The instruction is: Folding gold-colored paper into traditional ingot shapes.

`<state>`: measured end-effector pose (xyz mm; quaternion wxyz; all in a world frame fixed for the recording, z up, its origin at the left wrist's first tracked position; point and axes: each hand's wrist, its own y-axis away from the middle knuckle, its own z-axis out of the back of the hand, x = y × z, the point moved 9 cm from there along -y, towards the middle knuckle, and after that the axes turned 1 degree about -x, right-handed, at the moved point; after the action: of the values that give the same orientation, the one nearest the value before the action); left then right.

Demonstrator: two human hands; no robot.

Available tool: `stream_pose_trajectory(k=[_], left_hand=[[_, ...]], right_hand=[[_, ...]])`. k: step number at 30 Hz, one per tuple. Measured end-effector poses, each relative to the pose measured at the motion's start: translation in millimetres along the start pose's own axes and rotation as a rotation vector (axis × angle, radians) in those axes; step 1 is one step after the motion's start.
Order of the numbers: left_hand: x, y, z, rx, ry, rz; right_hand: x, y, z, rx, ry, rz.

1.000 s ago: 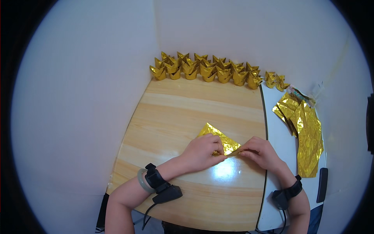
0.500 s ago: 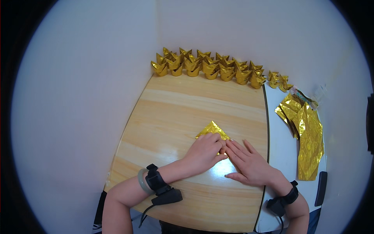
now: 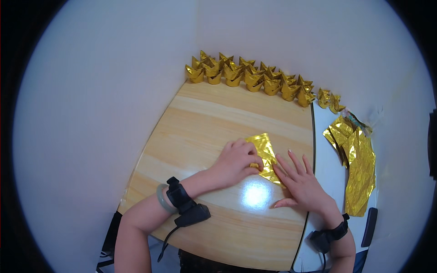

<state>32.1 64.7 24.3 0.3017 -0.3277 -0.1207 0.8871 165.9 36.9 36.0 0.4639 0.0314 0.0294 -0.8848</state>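
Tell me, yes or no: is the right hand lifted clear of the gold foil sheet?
No, the right hand lies flat, fingertips pressing the gold foil sheet on the wooden table.

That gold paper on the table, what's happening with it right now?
A person is pressing a folded gold foil sheet flat on the wooden table. The left hand holds it down; the right hand lies flat, fingers on its edge. Finished gold folded pieces line the far edge, with loose foil sheets at right.

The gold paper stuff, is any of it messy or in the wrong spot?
Mostly tidy. The folded gold shapes stand in a neat row along the wall, but two sit apart past the wooden table's edge, and the loose gold sheets lie crumpled.
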Motion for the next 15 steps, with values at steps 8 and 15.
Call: stream_pose_trajectory(k=[8,15], left_hand=[[28.1,2.1,13.9,-0.055,-0.07,0.147],[9.3,3.3,-2.6,0.092,-0.032,0.033]], right_hand=[[65.5,-5.1,2.7,0.039,-0.263,0.268],[69.3,-6.2,-10.1,0.048,-0.421,0.265]])
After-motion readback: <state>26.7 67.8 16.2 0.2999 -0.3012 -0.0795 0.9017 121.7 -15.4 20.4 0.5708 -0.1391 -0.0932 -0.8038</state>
